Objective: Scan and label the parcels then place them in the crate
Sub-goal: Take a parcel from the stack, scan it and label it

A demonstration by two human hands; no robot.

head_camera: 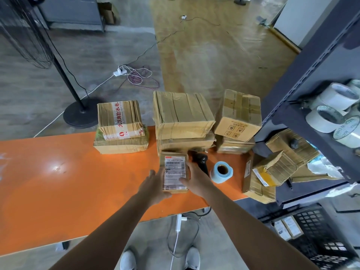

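Where the orange table (58, 182) runs across the view, three stacks of taped cardboard parcels stand along its far edge: a left stack (120, 121), a taller centre stack (181, 114) and a right stack (238, 114). A dark metal shelving unit (303, 78) stands at the table's right end. Its upper shelf carries white tape rolls (331, 106); its lower shelf carries more cardboard parcels (276, 168), piled at angles.

A black plastic crate (315, 236) sits on the floor below the shelving unit, off the table's near right corner. It contains at least two boxes with white labels (288, 227), lying side by side against its left wall.

The labelled parcel (174, 172) is over the table, just in front of the centre stack, with its printed label facing up. Whether it rests on the tabletop cannot be told.

Both hands grip this parcel.
- Left hand (153, 184): holds the left edge and near left corner; its fingers are hidden behind the parcel.
- Right hand (194, 178): holds the right edge, with the thumb pressed on the label face.

A black barcode scanner (200, 159) lies just behind the right hand. A blue label roll (222, 172) stands on end just to the scanner's right.
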